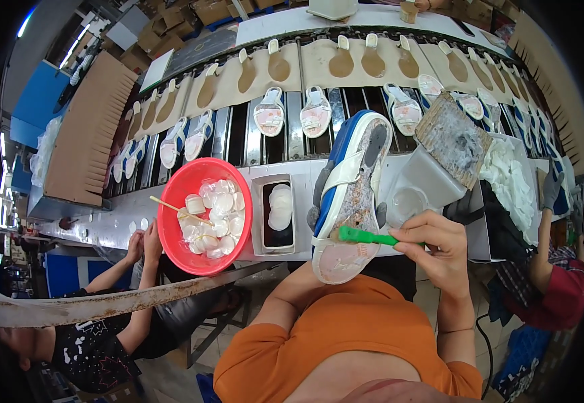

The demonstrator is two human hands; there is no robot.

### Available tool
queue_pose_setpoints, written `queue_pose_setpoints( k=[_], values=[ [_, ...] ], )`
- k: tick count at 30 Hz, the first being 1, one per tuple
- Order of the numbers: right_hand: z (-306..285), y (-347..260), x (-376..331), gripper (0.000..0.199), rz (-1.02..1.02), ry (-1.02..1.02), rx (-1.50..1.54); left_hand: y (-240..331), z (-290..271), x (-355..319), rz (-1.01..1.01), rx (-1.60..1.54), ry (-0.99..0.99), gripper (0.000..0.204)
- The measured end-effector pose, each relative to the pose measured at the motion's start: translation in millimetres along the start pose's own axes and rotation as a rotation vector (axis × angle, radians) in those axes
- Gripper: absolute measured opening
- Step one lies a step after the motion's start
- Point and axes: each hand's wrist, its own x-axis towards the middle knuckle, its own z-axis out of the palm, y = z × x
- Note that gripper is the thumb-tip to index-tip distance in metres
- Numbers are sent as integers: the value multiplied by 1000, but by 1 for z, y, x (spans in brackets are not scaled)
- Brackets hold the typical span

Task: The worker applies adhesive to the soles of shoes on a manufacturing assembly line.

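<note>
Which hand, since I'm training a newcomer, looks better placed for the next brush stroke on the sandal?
Probably the right hand: it grips the brush, whose tip is over the sandal. The left hand, mostly hidden behind, seems busy supporting the sandal.

No readable lettering, faint reddish marks (364, 250) on the sandal (359, 191), illegible

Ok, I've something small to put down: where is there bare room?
Free: the conveyor stretch behind the red basin, between two sandals; also a narrow tabletop strip between the white box and the raised sandal. Crowded: right of that sandal, where a translucent container, a square board and white crumpled paper sit close together.
</note>
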Motion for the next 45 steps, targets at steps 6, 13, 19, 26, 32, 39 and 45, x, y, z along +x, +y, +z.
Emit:
queue_pose_setpoints(
  k=[6,13,19,26,32,39,45],
  values=[
    [-3,8,6,18,52,103,60,-1,1,2,0,-11,-10,49],
    [-10,20,20,15,14,200,-18,-2,-1,5,-4,-21,-15,49],
    [-15,10,24,15,-132,266,-268,-3,-2,8,-13,-34,-22,49],
    [-17,-1,20,16,-75,192,-234,-3,-2,5,-24,-44,-31,49],
    [-18,4,30,16,-160,354,-321,-3,-1,5,-24,-45,-30,49],
    [-26,0,37,15,-96,348,-285,-3,-6,-1,-37,-45,-23,49],
    [-25,15,38,15,-130,464,-321,-3,1,7,-1,-41,-25,48]
  ],
)
